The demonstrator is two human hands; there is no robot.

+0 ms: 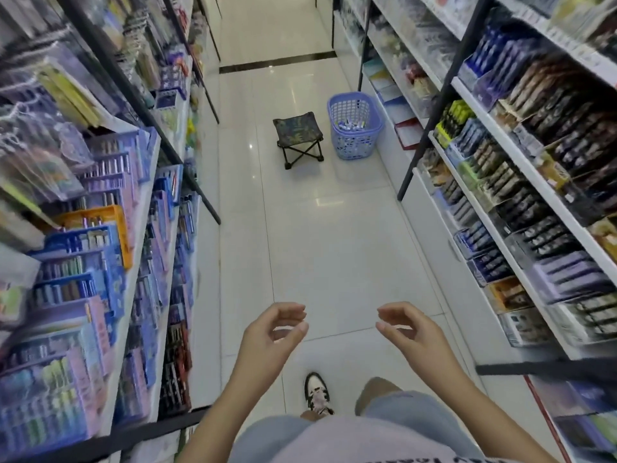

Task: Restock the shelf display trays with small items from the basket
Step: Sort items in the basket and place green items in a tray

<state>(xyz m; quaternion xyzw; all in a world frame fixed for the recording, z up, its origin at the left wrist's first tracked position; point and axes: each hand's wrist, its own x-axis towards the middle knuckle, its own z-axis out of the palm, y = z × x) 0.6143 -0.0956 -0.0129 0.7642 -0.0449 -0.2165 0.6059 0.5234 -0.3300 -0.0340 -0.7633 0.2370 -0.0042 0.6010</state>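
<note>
Left hand (273, 329): near, centre-left; fingers loosely curled, thumb close to forefinger, nothing in it.
Right hand (410, 329): near, centre-right; same loose curl, also empty.
Basket (354, 147): blue plastic, on the floor (317, 245) at the far end of the aisle, right side, just beside the base of the right shelving (534, 182); well apart from both hands.
Small items (350, 125): pale packs low inside the basket; too small to tell what they are.
Stool (298, 128): small folding one, just left of the basket.
Display trays (83, 248): blue ones plus one orange tray (110, 222) on the left shelf, near side. Blurred; many slots look filled w/ upright sticks, can't tell which need topping up.
Progress: prob. early or between rounds. Stock lies in the basket and both hands carry nothing, so the restock isn't finished.
Left to do: get to the basket, take items, carry them to the trays, slot them in.
</note>
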